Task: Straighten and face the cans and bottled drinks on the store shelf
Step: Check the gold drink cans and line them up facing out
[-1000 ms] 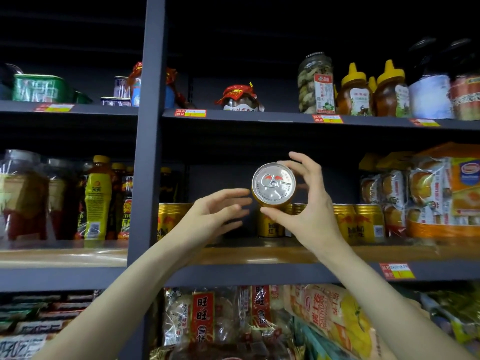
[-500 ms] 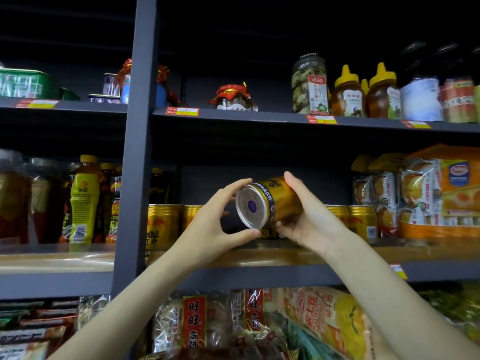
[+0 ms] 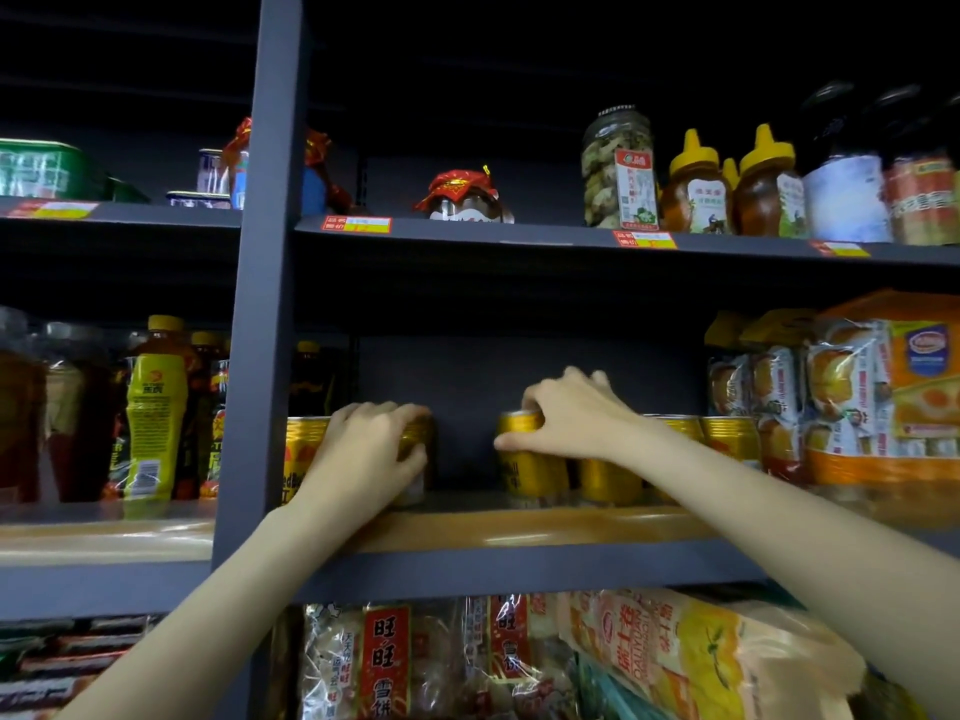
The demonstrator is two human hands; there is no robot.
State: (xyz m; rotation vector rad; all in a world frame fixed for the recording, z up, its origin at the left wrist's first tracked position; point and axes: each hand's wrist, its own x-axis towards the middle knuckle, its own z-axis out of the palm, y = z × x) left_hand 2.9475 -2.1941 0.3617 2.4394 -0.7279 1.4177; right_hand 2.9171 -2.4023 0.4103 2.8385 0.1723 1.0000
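Cans (image 3: 727, 439) stand upright; my left hand (image 3: 371, 449) and right hand (image 3: 571, 415) each grip 1 gold can, gap between unfilled, labels still unfaced.

Both forearms extended fwd & up, roughly parallel, well apart. L hand (image 3: 371, 449): palm away, fingers curled round a gold can. R hand (image 3: 569, 415): knuckles up, fingers (image 3: 535, 402) arched over top of 2nd can, thumb pointing left.
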